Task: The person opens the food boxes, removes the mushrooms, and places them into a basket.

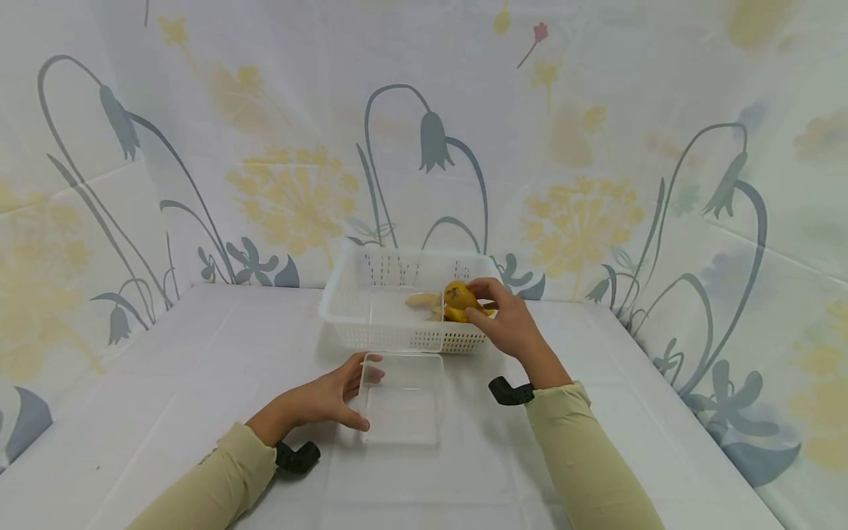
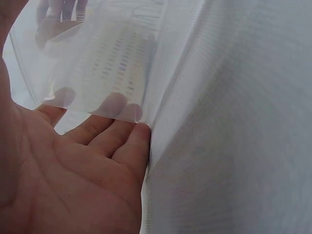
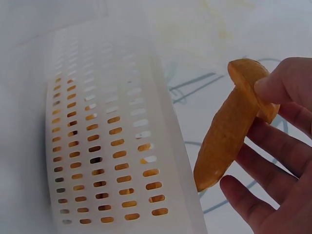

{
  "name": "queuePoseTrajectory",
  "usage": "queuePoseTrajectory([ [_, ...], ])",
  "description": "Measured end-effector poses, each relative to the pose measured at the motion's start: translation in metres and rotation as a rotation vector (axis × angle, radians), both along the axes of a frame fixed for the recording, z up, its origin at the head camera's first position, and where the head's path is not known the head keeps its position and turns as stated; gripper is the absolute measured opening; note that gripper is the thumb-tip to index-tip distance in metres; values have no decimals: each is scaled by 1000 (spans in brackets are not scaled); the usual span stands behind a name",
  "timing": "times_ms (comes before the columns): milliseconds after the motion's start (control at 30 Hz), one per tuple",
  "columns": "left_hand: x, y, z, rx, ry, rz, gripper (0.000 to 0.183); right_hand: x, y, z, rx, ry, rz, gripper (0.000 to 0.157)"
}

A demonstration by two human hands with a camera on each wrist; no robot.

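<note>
A clear plastic box is on the white cloth in front of the basket. My left hand holds its left side, thumb near the front corner and fingers toward the back corner. Through the plastic, the left wrist view shows several fingertips. My right hand pinches an orange-brown mushroom between thumb and fingers, its thick stem slanting down by the basket rim. In the head view that hand reaches over the right part of the white perforated basket.
Yellow pieces and a pale tan piece lie in the basket's right part. A clear divider-like panel shows in its front. Behind it hangs a flower-printed cloth; a white cloth covers the table.
</note>
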State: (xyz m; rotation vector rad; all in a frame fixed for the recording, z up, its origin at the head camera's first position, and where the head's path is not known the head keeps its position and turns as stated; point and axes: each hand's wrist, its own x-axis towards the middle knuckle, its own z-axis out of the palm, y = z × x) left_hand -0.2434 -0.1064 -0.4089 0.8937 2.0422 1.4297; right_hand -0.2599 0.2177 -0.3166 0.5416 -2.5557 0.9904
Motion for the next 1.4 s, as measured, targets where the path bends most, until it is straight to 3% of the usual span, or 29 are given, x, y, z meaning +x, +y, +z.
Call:
queuePoseTrajectory([
  [433, 0, 0, 0, -8, 7, 4, 98, -6, 0, -10, -8, 12, -39, 33],
  [833, 0, 1, 0, -16, 14, 10, 98, -7, -16, -21, 83, -71, -91, 36],
  [1400, 0, 0, 0, -6, 6, 4, 100, -6, -18, -18, 98, -2, -76, 30],
])
